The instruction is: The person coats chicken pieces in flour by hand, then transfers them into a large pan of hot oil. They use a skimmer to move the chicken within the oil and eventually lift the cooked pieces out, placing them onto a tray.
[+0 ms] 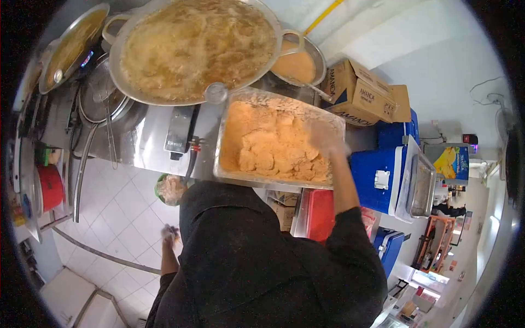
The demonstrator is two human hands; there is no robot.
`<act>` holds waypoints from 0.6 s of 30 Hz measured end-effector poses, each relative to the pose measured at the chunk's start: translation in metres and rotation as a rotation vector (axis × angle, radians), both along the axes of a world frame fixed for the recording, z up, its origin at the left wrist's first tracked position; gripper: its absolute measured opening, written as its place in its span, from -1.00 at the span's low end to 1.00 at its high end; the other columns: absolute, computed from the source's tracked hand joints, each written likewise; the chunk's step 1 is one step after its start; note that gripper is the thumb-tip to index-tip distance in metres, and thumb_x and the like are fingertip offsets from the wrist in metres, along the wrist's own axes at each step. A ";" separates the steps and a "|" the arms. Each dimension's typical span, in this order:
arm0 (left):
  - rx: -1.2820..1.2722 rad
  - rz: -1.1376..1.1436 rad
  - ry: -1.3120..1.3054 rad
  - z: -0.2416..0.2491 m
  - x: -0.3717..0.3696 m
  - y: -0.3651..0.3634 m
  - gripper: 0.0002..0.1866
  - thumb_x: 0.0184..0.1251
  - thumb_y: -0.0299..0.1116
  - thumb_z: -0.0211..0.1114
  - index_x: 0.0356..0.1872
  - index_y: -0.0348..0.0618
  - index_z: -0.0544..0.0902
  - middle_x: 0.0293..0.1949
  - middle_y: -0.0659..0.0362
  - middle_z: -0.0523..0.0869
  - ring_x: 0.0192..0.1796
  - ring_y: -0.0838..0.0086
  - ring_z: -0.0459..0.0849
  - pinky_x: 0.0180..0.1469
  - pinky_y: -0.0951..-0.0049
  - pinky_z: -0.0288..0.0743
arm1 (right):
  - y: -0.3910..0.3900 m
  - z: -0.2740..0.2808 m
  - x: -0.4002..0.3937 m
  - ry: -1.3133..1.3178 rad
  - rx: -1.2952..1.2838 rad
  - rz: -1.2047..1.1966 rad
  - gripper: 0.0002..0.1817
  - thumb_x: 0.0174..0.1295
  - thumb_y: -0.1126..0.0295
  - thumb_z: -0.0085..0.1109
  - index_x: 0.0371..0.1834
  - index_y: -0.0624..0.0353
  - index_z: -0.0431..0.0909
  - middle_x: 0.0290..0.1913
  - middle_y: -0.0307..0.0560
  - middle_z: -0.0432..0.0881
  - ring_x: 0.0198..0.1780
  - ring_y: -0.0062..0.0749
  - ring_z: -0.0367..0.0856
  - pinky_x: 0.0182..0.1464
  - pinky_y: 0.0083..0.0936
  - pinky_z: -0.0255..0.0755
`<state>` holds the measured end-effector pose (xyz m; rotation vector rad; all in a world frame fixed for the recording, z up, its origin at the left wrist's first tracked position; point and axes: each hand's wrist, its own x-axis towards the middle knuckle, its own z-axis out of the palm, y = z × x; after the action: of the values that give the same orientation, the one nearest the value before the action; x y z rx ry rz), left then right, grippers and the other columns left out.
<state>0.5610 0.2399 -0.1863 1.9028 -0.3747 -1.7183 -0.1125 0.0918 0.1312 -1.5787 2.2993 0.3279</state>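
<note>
My right hand, smeared by motion, is over the right side of a metal tray. Clumpy orange breading fills much of that tray, with lumpy coated pieces in it; my right fingers do not show clearly. My left hand hangs low at my side over the tiled floor, away from the counter. Its fingers look blurred, and I cannot make out whether it holds anything. Below the counter edge, a green-rimmed container with pale pieces in it is the thing nearest to my left hand.
A large pan of bubbling oil stands behind the tray. Beside it is a bowl of orange mixture. Cardboard boxes and a blue cooler are at the right. A pot lid and a red container are at the left.
</note>
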 end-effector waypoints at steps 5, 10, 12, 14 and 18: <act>-0.063 -0.134 -0.111 0.029 -0.011 -0.096 -0.55 0.32 0.10 -0.08 -0.42 -0.12 0.46 -0.61 0.20 0.54 -0.68 0.55 0.39 -0.67 0.48 0.31 | 0.069 -0.055 0.031 -0.078 -0.223 0.459 -0.61 0.01 0.50 -0.03 -0.01 0.16 0.47 -0.06 0.09 0.53 0.08 -0.09 0.42 0.12 -0.29 0.31; -0.133 -0.258 -0.043 0.074 -0.044 -0.136 -0.61 0.34 0.03 -0.03 -0.41 -0.10 0.45 -0.61 0.20 0.52 -0.68 0.54 0.37 -0.67 0.52 0.28 | 0.083 -0.100 0.005 -0.194 -0.334 0.496 -0.61 0.11 0.58 -0.09 0.06 0.19 0.43 -0.04 0.08 0.53 -0.02 -0.20 0.51 0.02 -0.37 0.40; -0.097 -0.257 -0.049 0.069 -0.046 -0.139 -0.62 0.33 0.02 -0.01 -0.38 -0.11 0.46 -0.60 0.19 0.53 -0.66 0.51 0.39 -0.65 0.51 0.30 | 0.080 -0.075 0.002 -0.393 -0.194 0.262 -0.62 0.14 0.55 -0.08 0.07 0.19 0.42 -0.02 0.05 0.53 -0.07 -0.25 0.54 -0.06 -0.36 0.45; -0.062 -0.230 -0.093 0.065 -0.050 -0.131 -0.61 0.33 0.02 0.00 -0.37 -0.12 0.47 -0.59 0.18 0.53 -0.65 0.49 0.40 -0.65 0.51 0.31 | 0.079 -0.048 -0.008 -0.663 -0.193 -0.031 -0.61 0.12 0.41 0.01 0.07 0.16 0.43 0.00 0.01 0.53 -0.03 -0.23 0.51 -0.02 -0.37 0.42; -0.102 -0.100 -0.070 0.024 -0.032 -0.079 -0.60 0.30 0.03 0.03 -0.32 -0.16 0.48 -0.54 0.14 0.56 -0.64 0.46 0.43 -0.65 0.50 0.33 | 0.103 -0.030 -0.044 -1.055 -0.326 -0.681 -0.43 -0.01 0.12 0.22 0.10 0.09 0.43 0.04 -0.01 0.51 0.12 -0.14 0.41 0.15 -0.39 0.29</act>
<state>0.5294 0.1612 -0.1620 1.9020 -0.5821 -1.6650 -0.1562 0.1950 0.1017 -0.6521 1.8417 -0.8674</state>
